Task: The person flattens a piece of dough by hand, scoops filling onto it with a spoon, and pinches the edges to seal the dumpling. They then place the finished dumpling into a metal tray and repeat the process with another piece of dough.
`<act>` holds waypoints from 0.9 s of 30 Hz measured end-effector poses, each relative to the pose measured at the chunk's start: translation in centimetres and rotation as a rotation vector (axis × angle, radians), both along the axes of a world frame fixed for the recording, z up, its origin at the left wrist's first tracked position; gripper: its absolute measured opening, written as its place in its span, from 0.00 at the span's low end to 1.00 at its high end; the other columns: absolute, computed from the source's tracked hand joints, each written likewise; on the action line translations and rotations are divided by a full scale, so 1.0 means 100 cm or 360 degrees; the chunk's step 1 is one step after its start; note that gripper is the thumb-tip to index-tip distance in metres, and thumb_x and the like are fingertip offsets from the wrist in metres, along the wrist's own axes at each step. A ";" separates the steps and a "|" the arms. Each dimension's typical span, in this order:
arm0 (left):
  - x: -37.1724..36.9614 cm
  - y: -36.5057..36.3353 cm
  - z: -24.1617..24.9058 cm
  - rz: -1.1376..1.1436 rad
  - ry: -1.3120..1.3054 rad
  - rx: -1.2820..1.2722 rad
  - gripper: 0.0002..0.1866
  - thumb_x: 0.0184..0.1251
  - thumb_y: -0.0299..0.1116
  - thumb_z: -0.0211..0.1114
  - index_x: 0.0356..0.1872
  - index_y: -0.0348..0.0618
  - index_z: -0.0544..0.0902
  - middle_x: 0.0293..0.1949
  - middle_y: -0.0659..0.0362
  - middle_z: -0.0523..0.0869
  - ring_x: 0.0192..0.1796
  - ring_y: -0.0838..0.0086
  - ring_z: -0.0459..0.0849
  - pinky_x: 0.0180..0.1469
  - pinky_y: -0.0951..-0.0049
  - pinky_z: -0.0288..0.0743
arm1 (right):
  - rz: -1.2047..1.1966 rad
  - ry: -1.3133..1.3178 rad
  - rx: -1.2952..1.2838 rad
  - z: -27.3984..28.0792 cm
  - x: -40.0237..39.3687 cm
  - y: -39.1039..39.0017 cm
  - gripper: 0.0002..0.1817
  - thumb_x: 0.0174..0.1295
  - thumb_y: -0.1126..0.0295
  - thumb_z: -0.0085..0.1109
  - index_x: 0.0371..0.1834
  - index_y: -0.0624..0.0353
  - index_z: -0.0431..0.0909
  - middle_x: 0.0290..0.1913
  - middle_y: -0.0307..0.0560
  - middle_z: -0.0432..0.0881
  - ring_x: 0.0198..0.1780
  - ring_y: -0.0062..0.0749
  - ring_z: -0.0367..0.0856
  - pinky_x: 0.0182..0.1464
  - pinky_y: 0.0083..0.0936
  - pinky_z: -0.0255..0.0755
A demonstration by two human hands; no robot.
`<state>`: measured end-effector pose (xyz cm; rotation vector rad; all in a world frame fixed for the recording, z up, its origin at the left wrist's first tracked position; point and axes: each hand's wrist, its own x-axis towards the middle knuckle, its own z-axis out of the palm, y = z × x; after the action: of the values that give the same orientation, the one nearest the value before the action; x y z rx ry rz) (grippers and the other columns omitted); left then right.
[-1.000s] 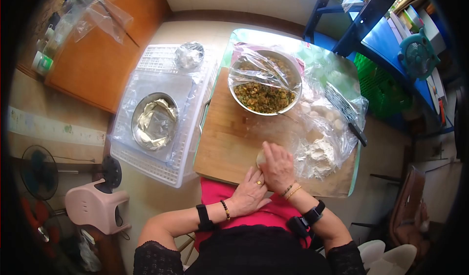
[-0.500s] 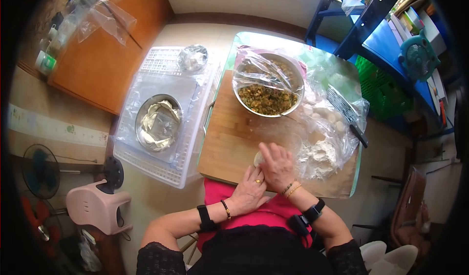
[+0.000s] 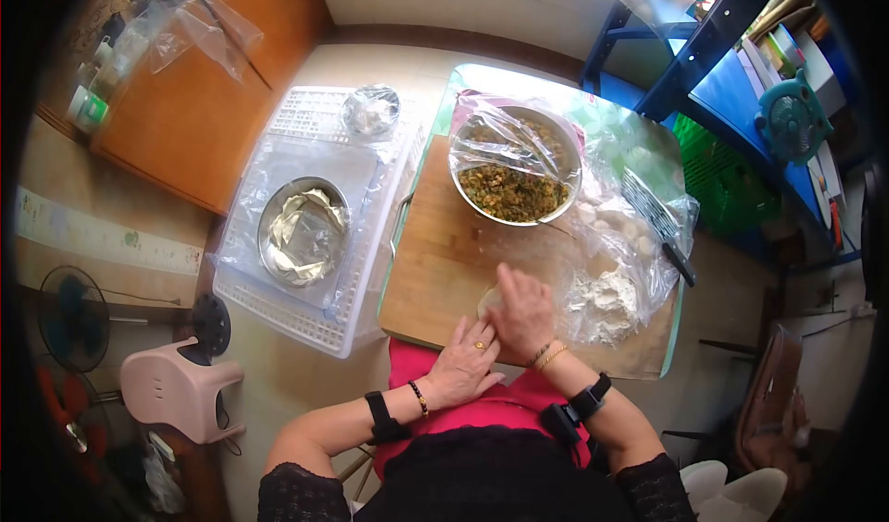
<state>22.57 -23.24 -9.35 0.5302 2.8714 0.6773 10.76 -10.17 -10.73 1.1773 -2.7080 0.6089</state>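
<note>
A small pale dough round (image 3: pixel 487 301) lies near the front edge of the wooden board (image 3: pixel 426 272), mostly covered by my hands. My right hand (image 3: pixel 522 313) is over its right side, palm down with the fingers reaching forward; whatever lies under the palm is hidden. My left hand (image 3: pixel 466 364) rests at the board's edge, fingers stretched towards the dough, their tips close to my right hand. To the right of my hands lies a heap of white flour (image 3: pixel 607 304) on clear plastic. Beyond them stands a metal bowl of chopped filling (image 3: pixel 514 193), partly covered with plastic film.
Several dough pieces (image 3: pixel 625 226) sit under plastic, beside a black-handled cleaver (image 3: pixel 679 263). On the left, a round metal pan (image 3: pixel 303 232) with folded dough pieces rests on a white plastic crate (image 3: pixel 347 309). A pink stool (image 3: pixel 176 388) stands at lower left, blue shelving (image 3: pixel 713 87) at right.
My right hand has shifted slightly, its fingers now closer together and lower over the dough. The left hand has stayed nearly in place. The view has moved a little.
</note>
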 end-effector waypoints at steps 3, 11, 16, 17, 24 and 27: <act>0.000 -0.001 -0.001 0.0052 0.0055 0.0071 0.39 0.64 0.52 0.63 0.66 0.31 0.67 0.69 0.36 0.61 0.74 0.44 0.56 0.73 0.42 0.49 | -0.0172 -0.0014 -0.0003 -0.006 -0.030 0.002 0.41 0.54 0.56 0.67 0.69 0.64 0.62 0.51 0.54 0.74 0.52 0.48 0.73 0.52 0.42 0.65; -0.026 0.010 -0.005 0.0082 0.0121 0.0163 0.38 0.65 0.51 0.63 0.65 0.29 0.67 0.69 0.37 0.62 0.75 0.45 0.56 0.74 0.45 0.50 | -0.0322 -0.0402 -0.0523 0.012 -0.036 0.040 0.41 0.57 0.69 0.66 0.74 0.60 0.57 0.55 0.62 0.73 0.55 0.57 0.74 0.56 0.42 0.70; -0.021 0.022 0.010 -0.0327 -0.0017 0.0040 0.37 0.64 0.50 0.62 0.65 0.30 0.68 0.69 0.40 0.64 0.76 0.50 0.55 0.74 0.46 0.51 | -0.0071 -0.0134 -0.0015 0.014 0.012 0.045 0.38 0.58 0.67 0.64 0.72 0.62 0.60 0.58 0.61 0.73 0.56 0.54 0.74 0.57 0.44 0.67; -0.020 0.021 0.008 -0.0322 -0.0031 0.0041 0.37 0.64 0.50 0.62 0.65 0.30 0.68 0.69 0.40 0.64 0.76 0.50 0.55 0.74 0.46 0.51 | -0.0032 -0.0121 0.0143 0.011 0.018 0.042 0.38 0.58 0.64 0.64 0.71 0.62 0.61 0.58 0.60 0.73 0.57 0.54 0.73 0.59 0.45 0.64; -0.012 0.022 0.001 -0.0209 0.0068 0.0037 0.34 0.67 0.53 0.59 0.64 0.33 0.69 0.70 0.45 0.64 0.75 0.55 0.58 0.75 0.47 0.48 | -0.0466 -0.0211 -0.0130 -0.004 -0.041 0.049 0.41 0.56 0.57 0.67 0.71 0.59 0.61 0.57 0.57 0.74 0.58 0.49 0.73 0.58 0.46 0.63; -0.015 0.025 0.016 -0.0049 -0.0075 0.0025 0.35 0.67 0.53 0.59 0.62 0.32 0.70 0.68 0.42 0.65 0.74 0.51 0.59 0.75 0.46 0.49 | -0.0338 -0.0282 -0.0252 0.004 -0.038 0.051 0.40 0.56 0.60 0.67 0.72 0.58 0.61 0.58 0.58 0.73 0.58 0.50 0.73 0.58 0.45 0.64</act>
<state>21.08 -20.69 -7.76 0.5522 2.8103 0.6985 6.99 -5.06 -10.34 0.8210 -2.8145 0.9135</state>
